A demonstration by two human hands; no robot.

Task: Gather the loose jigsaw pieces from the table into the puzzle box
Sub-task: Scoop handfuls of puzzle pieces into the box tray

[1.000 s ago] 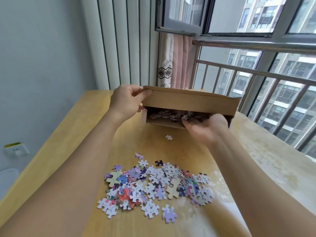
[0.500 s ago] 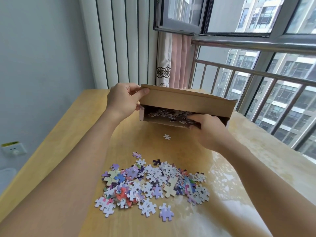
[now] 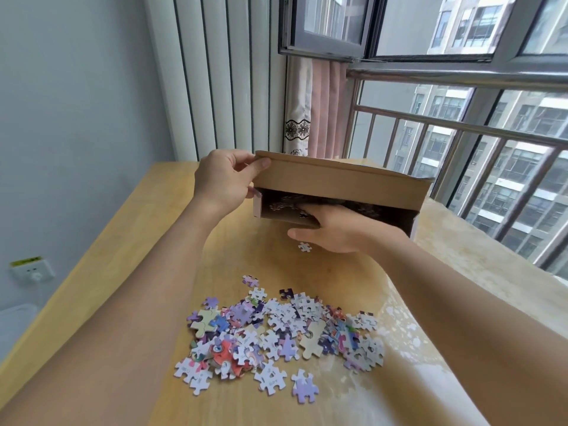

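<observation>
The brown cardboard puzzle box (image 3: 338, 179) is tipped on its side at the far end of the table, its opening facing me, with pieces lying inside. My left hand (image 3: 221, 179) grips its upper left corner, thumb on the top wall. My right hand (image 3: 335, 229) reaches into the opening with its fingers stretched inside and its thumb outside, under the lower wall. What the fingers touch is hidden. A pile of loose jigsaw pieces (image 3: 276, 330) lies near me on the wooden table (image 3: 153, 241). One white piece (image 3: 304, 247) lies alone just below my right hand.
A window with a metal railing (image 3: 461, 127) runs along the table's right side, and a curtain (image 3: 310, 109) hangs behind the box. A wall socket (image 3: 32, 269) sits low on the left. The table's right part is covered by a pale patterned cloth (image 3: 461, 272).
My right hand has pushed deeper into the box opening and its fingers have straightened. The left hand keeps hold of the box corner. The pile has not moved.
</observation>
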